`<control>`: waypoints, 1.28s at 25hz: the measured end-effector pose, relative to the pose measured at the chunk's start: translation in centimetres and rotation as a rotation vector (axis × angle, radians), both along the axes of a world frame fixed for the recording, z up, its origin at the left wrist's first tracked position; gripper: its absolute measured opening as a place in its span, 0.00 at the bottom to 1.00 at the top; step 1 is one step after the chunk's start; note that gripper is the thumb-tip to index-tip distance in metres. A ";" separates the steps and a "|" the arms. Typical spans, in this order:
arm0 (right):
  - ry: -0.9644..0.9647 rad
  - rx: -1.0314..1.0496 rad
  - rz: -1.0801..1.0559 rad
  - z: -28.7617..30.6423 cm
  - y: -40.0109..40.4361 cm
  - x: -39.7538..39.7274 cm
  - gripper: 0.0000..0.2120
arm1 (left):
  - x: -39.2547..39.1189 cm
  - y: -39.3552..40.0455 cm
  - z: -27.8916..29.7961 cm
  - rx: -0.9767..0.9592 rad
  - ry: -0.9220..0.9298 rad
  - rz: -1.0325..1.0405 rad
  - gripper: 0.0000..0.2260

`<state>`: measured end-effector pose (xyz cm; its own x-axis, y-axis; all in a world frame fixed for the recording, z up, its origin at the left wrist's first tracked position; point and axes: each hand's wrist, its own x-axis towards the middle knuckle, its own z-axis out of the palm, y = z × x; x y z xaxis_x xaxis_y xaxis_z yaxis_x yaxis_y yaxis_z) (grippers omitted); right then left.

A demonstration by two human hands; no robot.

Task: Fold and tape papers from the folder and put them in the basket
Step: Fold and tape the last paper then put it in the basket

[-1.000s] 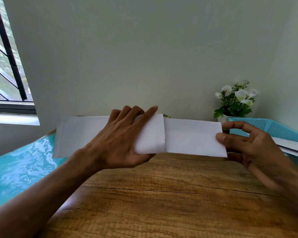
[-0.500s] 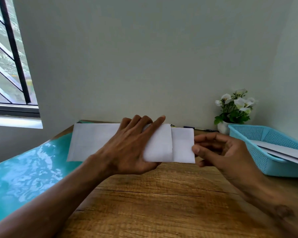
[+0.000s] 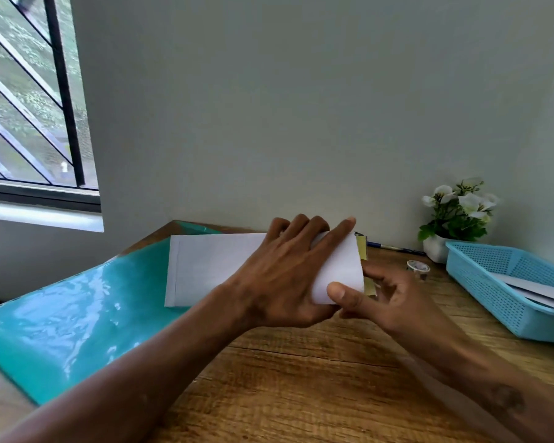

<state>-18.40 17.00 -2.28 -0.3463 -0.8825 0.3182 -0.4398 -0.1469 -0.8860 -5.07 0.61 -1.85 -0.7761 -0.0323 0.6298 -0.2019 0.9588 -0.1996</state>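
**Both hands on the folded sheet**

At lower left lies a glossy teal plastic folder (image 3: 55, 318). At centre frame the left hand (image 3: 279, 276) presses the folded white paper (image 3: 215, 266); the right hand (image 3: 384, 298) fingers pinch its right end. A blue mesh plastic basket (image 3: 486, 282) holding papers sits on the wooden desk (image 3: 317, 378) at right.

A single head-worn camera looks forward and slightly down over the wooden table (image 3: 317, 388) from the near edge, facing the far wall (image 3: 301, 107). It sits close, with both forearms running in from the bottom. A window (image 3: 29, 100) fills the far left; a basket (image 3: 493, 282) lies right.
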 end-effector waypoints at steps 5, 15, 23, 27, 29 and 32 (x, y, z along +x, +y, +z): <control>-0.266 -0.012 -0.089 0.2 -0.6 -2.5 0.18 | 0.3 0.1 1.5 0.134 -0.034 0.007 0.55; -0.569 0.117 -0.171 -0.8 -5.0 -8.4 0.19 | -0.8 -0.3 -0.2 1.593 0.059 -0.062 0.18; -0.323 -0.007 -0.051 -2.4 -5.2 -7.6 0.13 | -2.3 -1.3 -2.5 1.634 0.253 -0.003 0.06; -0.223 0.011 -0.032 -2.4 -5.0 -7.4 0.08 | -2.0 -1.0 -2.7 1.555 0.266 -0.037 0.05; -0.192 0.021 -0.033 -2.4 -5.0 -7.3 0.06 | -1.9 -0.8 -2.6 1.537 0.270 -0.052 0.04; -0.156 -0.002 -0.032 -2.3 -4.7 -6.8 0.09 | -1.6 -0.1 -2.4 1.502 0.230 -0.101 0.05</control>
